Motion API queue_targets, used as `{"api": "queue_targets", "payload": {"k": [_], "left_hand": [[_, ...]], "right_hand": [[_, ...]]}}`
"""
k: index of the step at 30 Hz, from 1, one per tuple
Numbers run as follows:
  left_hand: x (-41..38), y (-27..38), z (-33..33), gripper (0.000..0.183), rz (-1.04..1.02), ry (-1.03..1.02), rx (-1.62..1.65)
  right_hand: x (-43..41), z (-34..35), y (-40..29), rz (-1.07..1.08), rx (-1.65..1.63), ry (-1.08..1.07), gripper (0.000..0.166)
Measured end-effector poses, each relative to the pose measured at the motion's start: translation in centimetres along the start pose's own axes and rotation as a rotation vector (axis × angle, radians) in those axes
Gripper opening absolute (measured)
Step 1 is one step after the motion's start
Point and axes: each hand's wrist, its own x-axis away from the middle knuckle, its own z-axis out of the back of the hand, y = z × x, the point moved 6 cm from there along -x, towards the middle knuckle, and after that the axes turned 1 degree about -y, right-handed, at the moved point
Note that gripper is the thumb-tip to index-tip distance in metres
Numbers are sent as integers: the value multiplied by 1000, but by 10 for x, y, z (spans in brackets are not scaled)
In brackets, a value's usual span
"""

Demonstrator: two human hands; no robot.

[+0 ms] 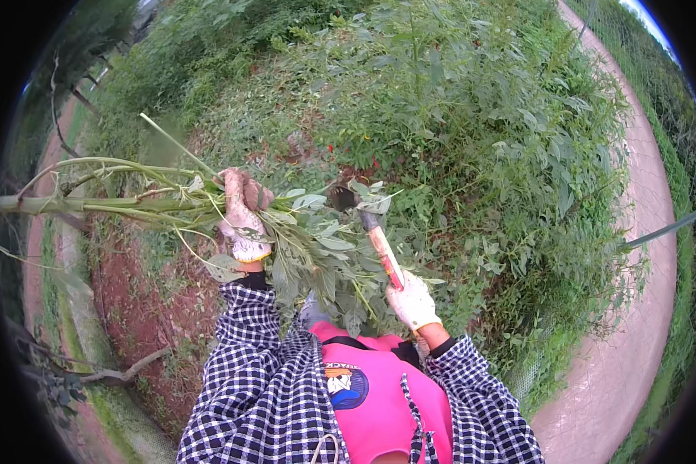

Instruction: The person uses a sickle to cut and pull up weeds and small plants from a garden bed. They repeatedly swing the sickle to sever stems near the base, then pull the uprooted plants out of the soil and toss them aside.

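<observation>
My left hand [245, 214], in a soiled white work glove, grips a bundle of pulled weeds [151, 206]. The thick pale stems point left and the leafy tops droop to the right, in front of my body. My right hand [413, 301], also in a white glove, is closed round the wooden handle of a short hand tool [386, 255]. Red marking shows on the handle. Its dark metal head [343, 198], partly behind leaves, points up and to the left, just right of the bundle; its exact type is unclear.
Dense leafy plants [499, 127] grow ahead and to the right, with small red peppers [374, 161] low among them. Reddish soil [133, 290] shows at the left. A dry branch [124, 374] lies at lower left. Netting and a pale path [632, 325] run along the right.
</observation>
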Motion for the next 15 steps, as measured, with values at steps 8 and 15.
{"api": "queue_targets", "payload": {"k": [8,15], "left_hand": [[17,-2,-7,24,78,-197,-33],[-12,36,-48,34,-89,-286,25]], "right_hand": [[7,155,-148,184,-721,377,14],[45,-13,46,-102,153,-67,31]]}}
